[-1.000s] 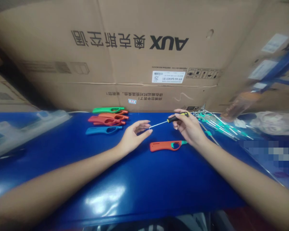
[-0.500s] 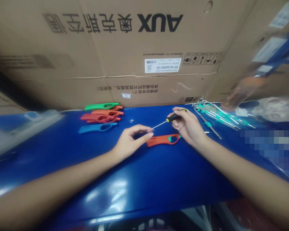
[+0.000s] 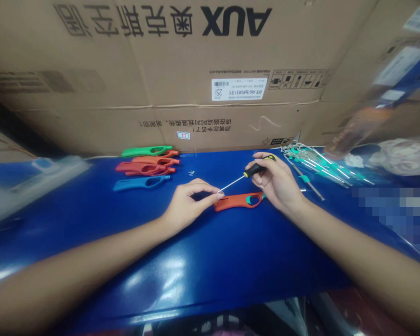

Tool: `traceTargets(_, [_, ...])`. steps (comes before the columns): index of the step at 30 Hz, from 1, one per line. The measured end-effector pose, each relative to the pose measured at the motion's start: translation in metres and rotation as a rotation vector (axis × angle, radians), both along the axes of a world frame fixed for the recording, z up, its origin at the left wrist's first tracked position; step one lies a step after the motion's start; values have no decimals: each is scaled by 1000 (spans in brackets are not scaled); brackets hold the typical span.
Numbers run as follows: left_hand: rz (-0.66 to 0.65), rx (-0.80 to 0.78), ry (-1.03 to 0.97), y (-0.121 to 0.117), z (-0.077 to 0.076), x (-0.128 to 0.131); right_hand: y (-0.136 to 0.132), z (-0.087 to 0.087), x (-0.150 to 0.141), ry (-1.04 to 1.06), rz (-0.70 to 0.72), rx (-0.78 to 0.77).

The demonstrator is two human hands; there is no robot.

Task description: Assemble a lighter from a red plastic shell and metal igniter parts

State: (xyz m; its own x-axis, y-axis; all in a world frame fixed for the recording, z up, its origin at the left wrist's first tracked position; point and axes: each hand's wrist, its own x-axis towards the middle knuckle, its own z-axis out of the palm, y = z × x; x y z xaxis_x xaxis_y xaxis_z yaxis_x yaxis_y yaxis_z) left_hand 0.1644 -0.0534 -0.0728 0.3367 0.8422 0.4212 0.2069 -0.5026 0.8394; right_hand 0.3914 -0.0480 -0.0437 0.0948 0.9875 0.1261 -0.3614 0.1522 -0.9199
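Observation:
My right hand [image 3: 281, 184] is closed round the black and yellow handle of a screwdriver [image 3: 252, 171]. Its thin shaft slants down to the left. At the tip, my left hand [image 3: 185, 203] pinches thumb and forefinger together; whatever sits between them is too small to make out. Just below the shaft lies an orange lighter casing [image 3: 230, 202] with a green trigger, flat on the blue table [image 3: 210, 261]. My right hand partly covers its far end. A few tiny pale pieces, perhaps screws [image 3: 191, 173], rest beyond my left hand.
Several coloured lighter casings, including a green one [image 3: 140, 151] and a blue one [image 3: 136, 184], lie at the back left. Metal rods with green parts [image 3: 321, 163] are heaped at the back right, beside a bottle [image 3: 353, 133]. A large cardboard box [image 3: 161, 88] stands behind.
The view has shifted slightly. The screwdriver tip has come closer to the left fingertips, and both hands otherwise keep nearly the same pose. The orange casing stays in place.

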Motion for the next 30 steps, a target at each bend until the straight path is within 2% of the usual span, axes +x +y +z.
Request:
traceTargets(9, [-32,100,48,-1,2,0,1,3,1,21,-14,6])
traceTargets(19, [-38,262,146,0,-1,-2,-7,6,-2,-126,-22,108])
traceTargets(23, [-39,291,214,1,-5,-3,-11,10,-3,-255,-11,216])
traceTargets(30, [-106,393,389,-3,-1,-2,-39,34,0,-525,123,425])
